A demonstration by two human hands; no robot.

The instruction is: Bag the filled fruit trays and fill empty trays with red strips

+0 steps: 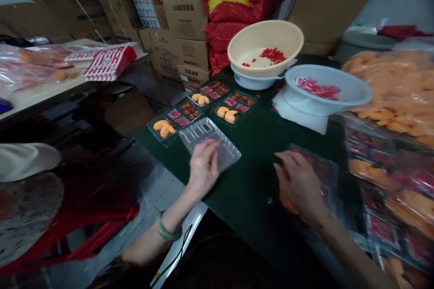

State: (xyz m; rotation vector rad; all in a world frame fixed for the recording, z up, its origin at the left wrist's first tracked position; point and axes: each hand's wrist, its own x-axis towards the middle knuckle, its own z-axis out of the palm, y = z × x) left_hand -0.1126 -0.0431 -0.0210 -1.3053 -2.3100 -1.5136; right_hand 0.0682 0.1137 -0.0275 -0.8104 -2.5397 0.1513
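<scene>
Left hand (203,167), fingers spread, grips nothing on the empty tray (217,142) near the table edge (251,198); three filled trays (203,104) lie beyond it; right hand (298,185) half-curls over another tray (322,167), grip unclear.

Bare forearms and hands, left hand (203,167), right hand (300,185), one thick rounded jade-green bangle (168,231) on the left wrist, polished surface, dark clothing (217,264) along the lower edge of the view, too dim for detail

Cardboard cartons (185,40) stacked beside red sacks (237,13); red-striped box (110,63) on side table (34,104).
</scene>
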